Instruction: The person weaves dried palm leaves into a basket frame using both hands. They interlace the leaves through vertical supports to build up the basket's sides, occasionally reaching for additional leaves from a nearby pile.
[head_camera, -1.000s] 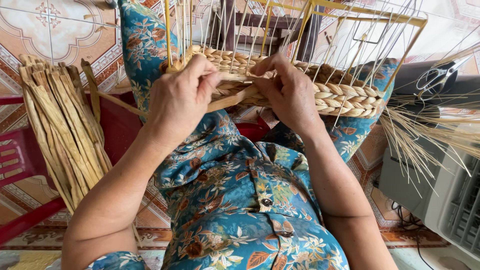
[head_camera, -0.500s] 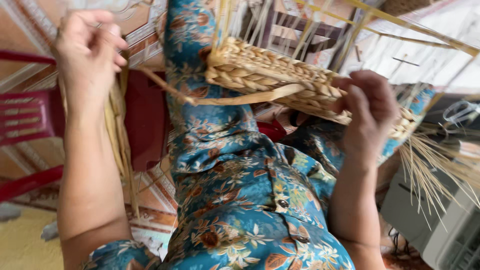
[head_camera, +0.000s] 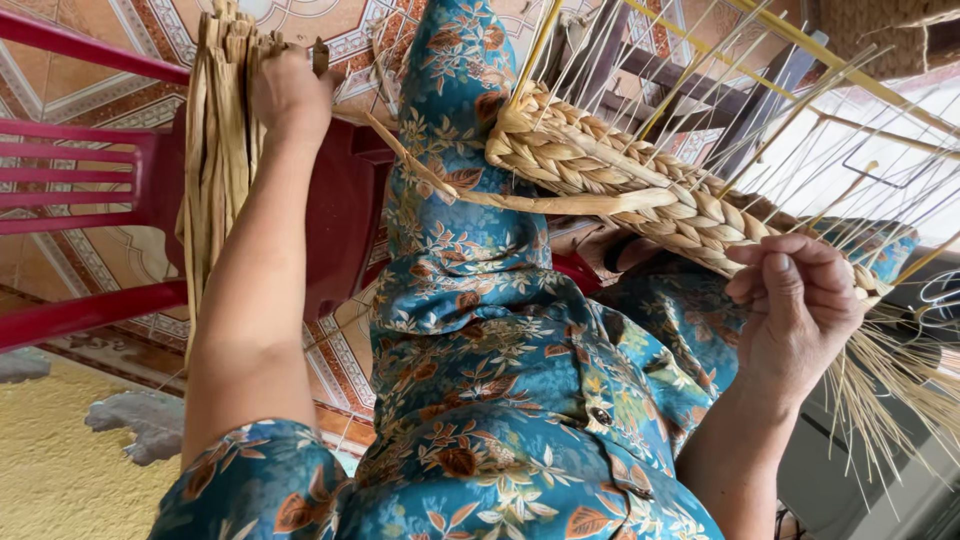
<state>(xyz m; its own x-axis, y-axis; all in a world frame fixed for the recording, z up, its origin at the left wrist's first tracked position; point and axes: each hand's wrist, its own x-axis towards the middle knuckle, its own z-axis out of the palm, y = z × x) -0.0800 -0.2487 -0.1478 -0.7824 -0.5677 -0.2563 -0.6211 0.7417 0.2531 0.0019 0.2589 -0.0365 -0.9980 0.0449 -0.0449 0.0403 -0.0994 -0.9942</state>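
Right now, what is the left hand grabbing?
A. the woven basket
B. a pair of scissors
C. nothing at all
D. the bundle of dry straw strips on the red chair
D: the left hand is closed on the bundle of straw strips over the red chair, while the right hand is at the woven basket.

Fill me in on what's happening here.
A person in a blue floral outfit is weaving a basket of pale straw. The right hand grips the braided rim of the half-woven basket resting over the lap, its thin upright stakes sticking out. The left hand reaches out to a bundle of dried fibre strips draped on a red plastic chair.
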